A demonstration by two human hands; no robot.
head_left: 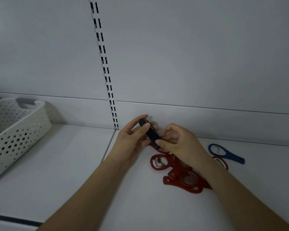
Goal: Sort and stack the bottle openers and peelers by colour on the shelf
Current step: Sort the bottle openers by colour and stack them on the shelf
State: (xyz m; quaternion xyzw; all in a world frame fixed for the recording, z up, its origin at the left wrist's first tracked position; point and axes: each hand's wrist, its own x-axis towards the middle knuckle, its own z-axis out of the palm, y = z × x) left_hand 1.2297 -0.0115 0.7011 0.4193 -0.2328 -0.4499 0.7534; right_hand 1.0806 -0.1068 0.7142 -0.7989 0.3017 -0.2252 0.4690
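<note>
both hands work together above the white shelf (73, 164), close to its back panel. the left hand (132, 139) curls its fingers and thumb round the upper end of a stack of black pieces (150, 133), several flat items held edge-on so their sides line up; whether they are openers or peelers cannot be told from this angle. the right hand (178, 144) pinches the lower end of the same stack between thumb and fingertips, probably squaring the edges so the bundle sits tidy once it is set down. holding it at both ends keeps the thin pieces from fanning apart. beneath the right hand and wrist lies a loose heap of red bottle openers (182, 175), overlapping and not yet stacked, their loops pointing different ways. a single blue bottle opener (225, 153) lies flat just to the right of the heap, apart from it, perhaps the start of its own colour group. far to the left stands a white perforated basket (15, 129), well apart from the work. the black sort looks nearly finished; red seems the next colour to gather.
</note>
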